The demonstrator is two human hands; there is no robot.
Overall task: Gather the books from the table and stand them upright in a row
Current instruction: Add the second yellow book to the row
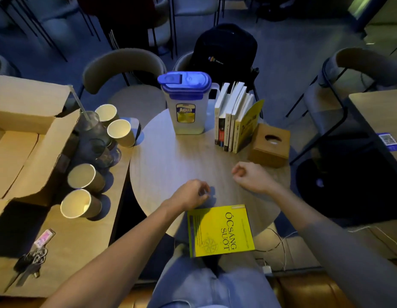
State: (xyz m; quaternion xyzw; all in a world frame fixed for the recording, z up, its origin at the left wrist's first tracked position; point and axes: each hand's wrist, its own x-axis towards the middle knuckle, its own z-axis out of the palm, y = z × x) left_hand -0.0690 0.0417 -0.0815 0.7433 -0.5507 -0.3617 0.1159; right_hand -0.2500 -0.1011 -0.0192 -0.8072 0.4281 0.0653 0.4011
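Both hands hover loosely curled and holding nothing over the round wooden counter [170, 161]: left hand [192, 194] near the middle, right hand [252, 177] further right. One yellow book [219, 231] lies flat at the near edge, partly overhanging. Five or so books [234, 121] stand in a row at the far side, between a blue-lidded pitcher [186, 103] and a tissue box [269, 144]. Four paper cups [120, 132] stand on the left counter [81, 236] in a dim room.

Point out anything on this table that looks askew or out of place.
The yellow book lies flat at the near edge of the round table, overhanging it toward the person's lap, apart from the row of upright books. The row's rightmost yellow volume leans outward.
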